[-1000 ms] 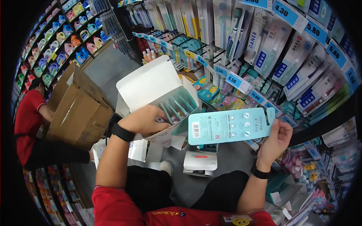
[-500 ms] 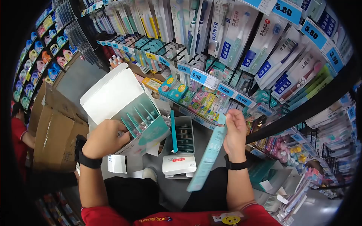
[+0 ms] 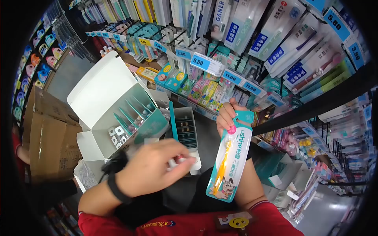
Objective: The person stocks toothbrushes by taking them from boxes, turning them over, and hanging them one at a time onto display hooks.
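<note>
My right hand [image 3: 227, 117] grips a packaged children's toothbrush [image 3: 230, 157] near its top left edge. The flat pack has a teal border, an orange brush and cartoon animals, and its front faces me. Over my lap, my left hand [image 3: 157, 167] has thumb and fingers apart, slightly blurred. Between them shows part of a small white box [image 3: 195, 162] with a red label, apparently behind the hand. Left of that stands a larger white-and-teal box [image 3: 155, 122], its lid up, holding several upright packs. A narrower open teal box [image 3: 172, 118] with packs sits behind my left hand.
A shelf rack of hanging toothbrushes with blue price tags [image 3: 204, 64] rises ahead. Small boxed goods [image 3: 173, 80] line its lower ledge. Brown cartons [image 3: 55, 133] stand at left, near another person's arm [image 3: 23, 153]. A dark diagonal bar [image 3: 315, 106] crosses the right side.
My left hand has left the large box and moved right, over my lap. My right hand has turned the toothbrush pack so its front shows. The view has shifted a little.
</note>
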The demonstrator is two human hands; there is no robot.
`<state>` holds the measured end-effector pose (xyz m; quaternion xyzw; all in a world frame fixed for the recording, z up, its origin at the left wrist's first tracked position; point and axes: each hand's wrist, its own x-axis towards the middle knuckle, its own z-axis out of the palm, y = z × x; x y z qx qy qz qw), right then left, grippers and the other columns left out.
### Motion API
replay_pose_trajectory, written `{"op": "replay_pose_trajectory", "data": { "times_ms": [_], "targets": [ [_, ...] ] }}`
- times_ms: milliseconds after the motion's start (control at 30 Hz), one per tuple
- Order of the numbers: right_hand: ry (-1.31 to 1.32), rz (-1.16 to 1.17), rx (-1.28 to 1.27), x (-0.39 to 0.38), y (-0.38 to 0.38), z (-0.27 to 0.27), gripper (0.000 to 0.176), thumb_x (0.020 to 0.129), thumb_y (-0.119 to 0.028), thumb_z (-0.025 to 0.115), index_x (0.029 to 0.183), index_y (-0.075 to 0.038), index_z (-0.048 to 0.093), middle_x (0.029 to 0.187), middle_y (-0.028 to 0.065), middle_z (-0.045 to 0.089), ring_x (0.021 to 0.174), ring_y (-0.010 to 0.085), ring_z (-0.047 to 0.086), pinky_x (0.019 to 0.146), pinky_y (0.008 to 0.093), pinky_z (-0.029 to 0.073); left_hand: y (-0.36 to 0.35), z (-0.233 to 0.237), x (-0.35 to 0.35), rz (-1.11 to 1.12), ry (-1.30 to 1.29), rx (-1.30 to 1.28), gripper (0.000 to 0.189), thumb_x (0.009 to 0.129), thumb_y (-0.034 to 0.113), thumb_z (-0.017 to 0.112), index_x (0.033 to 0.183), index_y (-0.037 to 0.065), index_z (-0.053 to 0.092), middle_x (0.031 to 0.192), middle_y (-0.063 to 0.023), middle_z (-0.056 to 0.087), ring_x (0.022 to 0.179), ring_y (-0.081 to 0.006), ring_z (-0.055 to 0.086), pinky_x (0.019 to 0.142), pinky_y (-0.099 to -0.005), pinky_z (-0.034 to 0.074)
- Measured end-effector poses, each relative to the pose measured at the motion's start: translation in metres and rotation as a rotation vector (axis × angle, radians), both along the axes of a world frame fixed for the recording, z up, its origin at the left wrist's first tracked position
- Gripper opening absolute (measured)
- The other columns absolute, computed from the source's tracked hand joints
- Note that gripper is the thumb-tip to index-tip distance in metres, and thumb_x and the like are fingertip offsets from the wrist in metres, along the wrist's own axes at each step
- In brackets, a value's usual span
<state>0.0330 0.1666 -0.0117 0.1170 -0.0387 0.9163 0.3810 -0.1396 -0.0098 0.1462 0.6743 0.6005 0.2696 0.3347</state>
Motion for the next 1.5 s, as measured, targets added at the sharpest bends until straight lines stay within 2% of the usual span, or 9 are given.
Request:
{"op": "replay_pose_trajectory", "data": {
  "times_ms": [167,333,567,633,700,867,1233,1267,1500],
  "targets": [
    [-0.013,-0.061,-0.012,0.002,-0.001,-0.001,0.026,0.089,-0.01,0.043,0.105,0.002,0.06,0.066,0.0069,0.044,0.052,0.0183,0.043,0.046,0.0305,0.038,0.009,-0.104,0.015,-0.056,-0.586,-0.596,0.041,0.096,0.024,0.055,0.128,-0.001,0.05,0.114,-0.0107,0.063,0.096,-0.0145,0.062,0.083,-0.0302,0.052],
    [0.001,-0.091,0.008,0.003,-0.001,0.0,0.027,0.088,-0.01,0.042,0.104,0.002,0.061,0.066,0.0069,0.044,0.053,0.0183,0.043,0.046,0.0303,0.038,0.013,-0.109,0.027,-0.107,-0.906,-0.809,0.028,0.096,0.015,0.053,0.119,-0.001,0.056,0.107,-0.0083,0.064,0.093,-0.0133,0.063,0.078,-0.029,0.055],
    [-0.126,-0.143,-0.026,0.001,0.005,-0.009,0.027,0.09,-0.016,0.046,0.105,0.001,0.059,0.074,0.0094,0.053,0.06,0.0192,0.047,0.056,0.0308,0.044,0.016,-0.111,0.027,-0.076,-0.92,-0.774,0.02,0.092,0.008,0.059,0.109,-0.002,0.058,0.099,-0.0074,0.065,0.085,-0.011,0.064,0.068,-0.0253,0.056],
    [-0.644,-0.34,-0.039,0.003,-0.002,0.008,0.032,0.092,-0.022,0.047,0.113,-0.001,0.058,0.097,0.0142,0.064,0.092,0.0256,0.062,0.086,0.0361,0.051,0.017,-0.111,0.023,-0.007,-0.866,-0.689,0.018,0.092,0.007,0.059,0.107,-0.002,0.058,0.095,-0.0076,0.066,0.079,-0.0111,0.065,0.065,-0.0252,0.057],
    [-0.63,-0.26,-0.027,0.012,0.005,0.003,0.034,0.094,-0.021,0.045,0.118,0.0,0.057,0.108,0.0185,0.064,0.097,0.0302,0.064,0.092,0.0385,0.05,0.017,-0.112,0.016,0.02,-0.852,-0.645,0.014,0.091,0.006,0.06,0.103,-0.001,0.057,0.092,-0.0076,0.066,0.077,-0.0108,0.065,0.065,-0.0254,0.056],
    [-1.159,-0.312,0.244,0.013,0.018,-0.006,0.029,0.093,-0.01,0.048,0.119,-0.001,0.056,0.109,0.0112,0.063,0.099,0.0198,0.062,0.083,0.0318,0.049,0.014,-0.118,0.0,0.155,-0.768,-0.556,0.011,0.091,0.006,0.06,0.099,0.0,0.055,0.089,-0.0064,0.064,0.077,-0.0108,0.064,0.064,-0.0267,0.057],
    [-1.543,-0.462,0.805,-0.062,0.088,-0.069,0.048,0.096,-0.016,0.051,0.139,-0.001,0.037,0.124,0.0101,0.057,0.11,0.0169,0.054,0.095,0.0303,0.041,-0.036,-0.109,-0.015,0.29,-0.489,-0.477,0.012,0.09,0.01,0.061,0.094,0.0,0.057,0.078,-0.0024,0.063,0.069,-0.0056,0.06,0.061,-0.0223,0.05],
    [-1.496,-0.531,0.778,-0.067,0.093,-0.07,0.044,0.092,-0.017,0.054,0.131,0.002,0.046,0.124,0.0194,0.056,0.115,0.0256,0.055,0.093,0.0342,0.044,-0.039,-0.103,-0.017,0.306,-0.442,-0.47,0.012,0.09,0.01,0.062,0.094,-0.001,0.058,0.078,-0.0035,0.065,0.068,-0.0064,0.061,0.061,-0.0221,0.049],
    [-1.623,-0.778,0.897,-0.073,0.129,-0.1,0.033,0.093,-0.016,0.058,0.118,0.004,0.056,0.112,0.0112,0.063,0.102,0.0166,0.058,0.089,0.0305,0.044,-0.059,-0.099,-0.024,0.327,-0.481,-0.522,0.014,0.088,0.008,0.063,0.095,-0.003,0.058,0.079,-0.006,0.066,0.07,-0.008,0.063,0.062,-0.0226,0.051]
  ]
}}
